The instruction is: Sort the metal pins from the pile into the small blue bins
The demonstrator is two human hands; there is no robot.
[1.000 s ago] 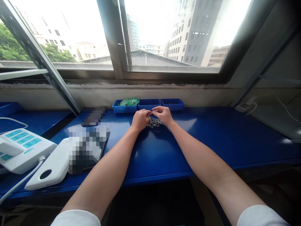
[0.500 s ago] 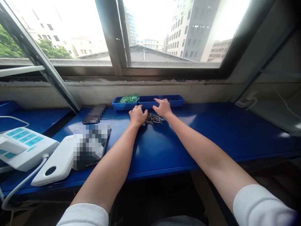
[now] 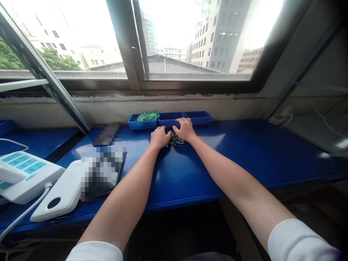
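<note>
A small heap of dark metal pieces that look like screws (image 3: 176,140) lies on the blue tabletop between my hands. My left hand (image 3: 160,137) rests at the heap's left side, its thumb apart from the bent fingers and near the pieces. On the right, my right hand (image 3: 186,129) is held over the heap's edge, thumb and fingers apart. I see nothing held in either hand. Just behind are three joined blue bins: the left bin (image 3: 143,125) with green plastic packets (image 3: 147,116), the middle bin (image 3: 169,121), and the right bin (image 3: 202,120) with small dark pieces.
A white power strip (image 3: 29,174) and a white power bank (image 3: 58,194) sit at the left, with a cable running past them. Blurred items (image 3: 104,174) lie beside my left forearm. A metal shelf post (image 3: 65,101) rises at the left; the window (image 3: 190,78) is behind.
My right hand has come down and in from the bins toward the heap, its index finger less stretched out. The left hand stays beside the heap. The camera view has shifted slightly.
</note>
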